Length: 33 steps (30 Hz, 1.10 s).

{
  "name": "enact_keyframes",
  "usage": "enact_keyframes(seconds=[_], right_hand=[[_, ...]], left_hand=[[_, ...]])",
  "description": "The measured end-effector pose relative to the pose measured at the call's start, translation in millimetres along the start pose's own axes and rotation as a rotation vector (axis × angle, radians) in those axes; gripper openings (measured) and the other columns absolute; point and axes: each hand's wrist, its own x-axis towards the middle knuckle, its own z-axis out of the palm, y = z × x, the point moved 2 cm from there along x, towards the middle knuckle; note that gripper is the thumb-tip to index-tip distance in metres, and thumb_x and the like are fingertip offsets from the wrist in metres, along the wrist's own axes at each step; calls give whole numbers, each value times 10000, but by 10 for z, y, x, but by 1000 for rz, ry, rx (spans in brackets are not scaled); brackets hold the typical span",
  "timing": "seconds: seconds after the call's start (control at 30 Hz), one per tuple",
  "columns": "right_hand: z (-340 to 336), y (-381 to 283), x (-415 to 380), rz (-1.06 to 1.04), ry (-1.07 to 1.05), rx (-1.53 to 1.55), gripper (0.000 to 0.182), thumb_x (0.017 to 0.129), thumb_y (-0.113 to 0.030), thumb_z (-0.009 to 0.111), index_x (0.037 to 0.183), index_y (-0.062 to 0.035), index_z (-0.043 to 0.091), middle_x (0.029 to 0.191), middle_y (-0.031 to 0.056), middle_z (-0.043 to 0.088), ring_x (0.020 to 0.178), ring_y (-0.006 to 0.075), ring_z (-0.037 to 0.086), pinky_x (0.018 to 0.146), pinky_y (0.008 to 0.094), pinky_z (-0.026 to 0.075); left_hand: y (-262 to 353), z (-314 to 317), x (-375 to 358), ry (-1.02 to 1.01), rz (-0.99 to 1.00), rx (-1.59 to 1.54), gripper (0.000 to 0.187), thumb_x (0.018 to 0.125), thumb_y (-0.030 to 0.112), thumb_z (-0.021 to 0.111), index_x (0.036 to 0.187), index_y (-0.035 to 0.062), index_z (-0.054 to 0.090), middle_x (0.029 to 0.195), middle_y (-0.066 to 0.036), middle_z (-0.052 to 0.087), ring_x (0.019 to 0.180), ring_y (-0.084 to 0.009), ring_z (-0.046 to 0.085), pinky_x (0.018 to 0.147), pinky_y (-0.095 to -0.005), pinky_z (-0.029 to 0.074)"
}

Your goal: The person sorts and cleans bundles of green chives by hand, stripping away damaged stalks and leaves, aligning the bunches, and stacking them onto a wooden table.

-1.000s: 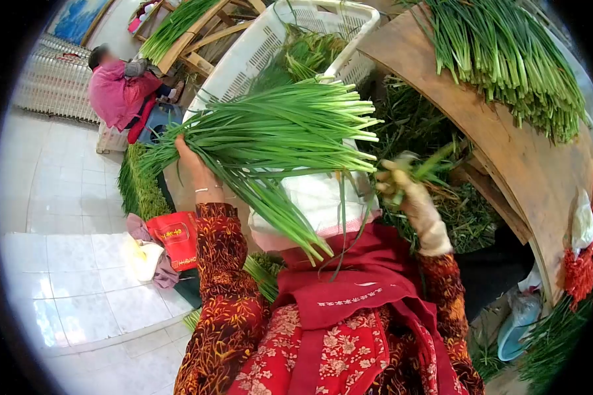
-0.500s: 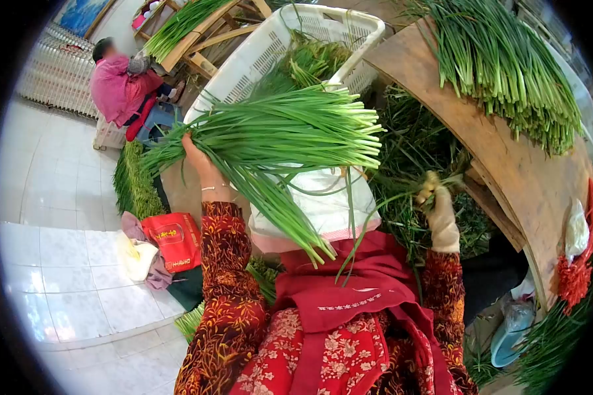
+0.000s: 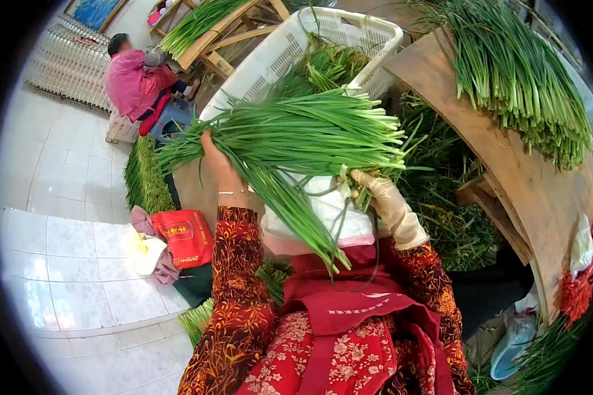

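In the head view, a pale tiled floor fills the left side of the frame, with a seated person in a pink top at the upper left. A white slatted crate stands at the top centre, with greens inside, and a wooden board runs down the right, bearing a thick heap of long green stalks. Loose greens lie in the dim space between board and lap.

The green bundle lies across the centre of the frame, pale ends to the right, some stalks drooping over a white cover toward the red apron. The work in hand looks like tidying these stalks at their pale ends; the next move would seem to call for a steady hold on the leafy side and careful fingers among the ends.

The left hand is closed around the leafy part of the bundle. The right hand, gloved, has its fingers bunched narrowly at the lower pale ends; whether it pinches any firmly, I cannot tell.
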Motion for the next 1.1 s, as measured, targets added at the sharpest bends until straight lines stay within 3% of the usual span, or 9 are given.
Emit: enact_keyframes(seconds=[0.3, 0.4, 0.53, 0.6, 0.7, 0.8, 0.87, 0.93, 1.1], right_hand=[[-249, -147, -155, 53, 1, -23, 198, 852, -278, 546, 798, -90, 579, 640, -10, 554, 476, 61, 447, 424, 192, 349], [-503, -249, -408, -236, 52, -45, 292, 870, -378, 495, 697, -142, 483, 580, -39, 480, 465, 47, 412, 425, 199, 350], [-1387, -320, -742, -316, 573, 212, 249, 897, -336, 421, 730, -158, 469, 579, -41, 445, 487, 55, 414, 434, 203, 365], [-1328, -384, -966, -372, 679, 43, 181, 879, -283, 449, 758, -154, 487, 586, -43, 454, 492, 53, 413, 437, 195, 363], [-595, -398, -1008, 71, 478, -432, 220, 814, -324, 585, 884, -116, 601, 639, -36, 515, 466, 49, 427, 448, 173, 365], [237, -326, -839, 231, -103, -640, 346, 761, -178, 652, 1099, -149, 583, 826, 25, 607, 650, 112, 553, 598, 244, 463], [397, -112, -691, -38, -334, -1575, 421, 779, -379, 578, 1140, -165, 542, 1041, 55, 603, 900, 183, 577, 809, 310, 449], [246, 81, -578, 233, -492, -1909, 420, 795, -446, 519, 1098, -159, 569, 1040, 75, 604, 942, 200, 567, 830, 313, 445], [-960, -301, -903, 532, 284, -1889, 307, 799, -349, 559, 935, -82, 624, 810, 77, 622, 771, 190, 590, 699, 295, 463]], left_hand=[[-82, -163, 192, -37, 4, -26, 390, 851, 384, 424, 1004, 44, 536, 939, -59, 579, 780, -200, 564, 700, -321, 464], [-90, -171, 240, -68, -2, -22, 395, 849, 388, 424, 1006, 45, 540, 938, -59, 582, 791, -198, 564, 705, -324, 464], [-145, -260, 352, -108, 24, -8, 416, 841, 405, 420, 1000, 40, 541, 910, -64, 590, 789, -204, 567, 695, -340, 468], [-162, -282, 399, -84, 58, 18, 419, 840, 407, 417, 994, 38, 544, 905, -67, 592, 783, -209, 569, 691, -343, 470], [-134, -232, 322, -85, 46, 21, 417, 837, 405, 417, 980, 36, 549, 899, -74, 594, 768, -218, 572, 683, -349, 473], [-122, -224, 329, -106, 43, 11, 402, 836, 390, 422, 976, 34, 548, 895, -80, 594, 760, -225, 572, 684, -355, 474], [-128, -194, 269, -161, 68, -21, 391, 836, 379, 427, 983, 35, 540, 897, -78, 593, 762, -224, 571, 689, -355, 472], [-74, -108, 157, -100, 72, -3, 375, 839, 364, 428, 985, 35, 535, 909, -76, 590, 771, -224, 570, 698, -352, 470], [-151, -209, 281, -90, 82, -44, 347, 837, 336, 440, 984, 36, 530, 934, -74, 586, 797, -225, 574, 706, -353, 472]])
